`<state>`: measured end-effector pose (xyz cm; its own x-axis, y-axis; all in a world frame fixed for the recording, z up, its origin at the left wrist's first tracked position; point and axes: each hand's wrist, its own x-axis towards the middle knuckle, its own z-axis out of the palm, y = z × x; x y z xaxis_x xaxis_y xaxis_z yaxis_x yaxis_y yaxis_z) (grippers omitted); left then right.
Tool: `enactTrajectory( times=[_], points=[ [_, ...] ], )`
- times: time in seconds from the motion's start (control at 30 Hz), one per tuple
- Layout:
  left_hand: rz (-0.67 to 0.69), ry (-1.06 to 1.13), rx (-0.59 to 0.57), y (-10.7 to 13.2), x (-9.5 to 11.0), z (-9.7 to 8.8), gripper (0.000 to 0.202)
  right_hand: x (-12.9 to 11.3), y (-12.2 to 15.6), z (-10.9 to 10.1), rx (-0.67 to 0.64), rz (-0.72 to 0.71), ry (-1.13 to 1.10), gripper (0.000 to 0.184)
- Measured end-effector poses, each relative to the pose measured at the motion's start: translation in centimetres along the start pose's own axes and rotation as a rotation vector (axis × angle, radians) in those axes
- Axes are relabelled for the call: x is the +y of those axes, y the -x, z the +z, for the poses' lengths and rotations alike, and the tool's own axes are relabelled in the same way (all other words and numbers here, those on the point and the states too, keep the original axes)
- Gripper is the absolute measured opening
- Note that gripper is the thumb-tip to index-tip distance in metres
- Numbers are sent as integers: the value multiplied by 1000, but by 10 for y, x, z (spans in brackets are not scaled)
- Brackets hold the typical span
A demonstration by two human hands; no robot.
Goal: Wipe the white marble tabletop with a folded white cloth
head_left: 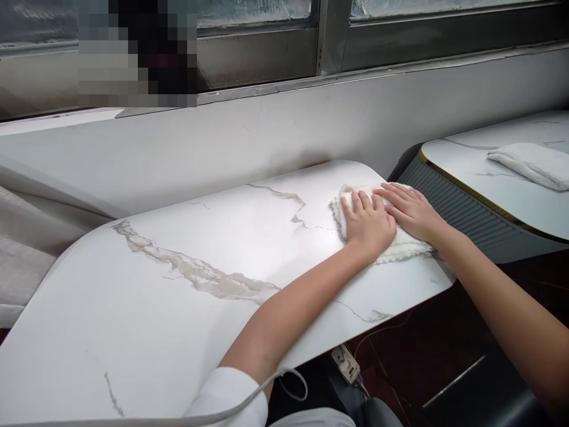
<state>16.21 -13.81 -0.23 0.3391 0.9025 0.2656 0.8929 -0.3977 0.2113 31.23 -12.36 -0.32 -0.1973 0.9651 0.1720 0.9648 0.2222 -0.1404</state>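
A white cloth [402, 244] with a scalloped edge lies spread near the right end of a marble-patterned table [231, 237]. My left hand [368, 222] rests flat on the cloth's left part, fingers stretched toward the wall. Beside it, my right hand [413, 210] presses on the cloth's right part, palm down with fingers extended. The two hands nearly touch each other. Part of the cloth is hidden under them.
To the right stands another marble-topped table [471, 157] with a gold edge, a folded white cloth [533, 165] on it. Behind runs a white wall [249, 142] below windows. Under the front edge hang a cable and a small white device [345, 363]. Pale fabric [22, 261] is at left.
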Motion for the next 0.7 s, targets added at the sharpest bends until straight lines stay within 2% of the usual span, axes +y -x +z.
enactTrajectory(
  times=[0.3,0.43,0.7],
  points=[
    [-92,-7,24,-55,-36,8,50,4,-80,18,60,-85,-31,53],
    [-120,-3,23,-76,-48,12,51,4,-105,24,94,-100,-68,52],
    [-167,-2,46,-112,-74,16,48,-5,-150,27,78,-81,-106,53]
  ],
)
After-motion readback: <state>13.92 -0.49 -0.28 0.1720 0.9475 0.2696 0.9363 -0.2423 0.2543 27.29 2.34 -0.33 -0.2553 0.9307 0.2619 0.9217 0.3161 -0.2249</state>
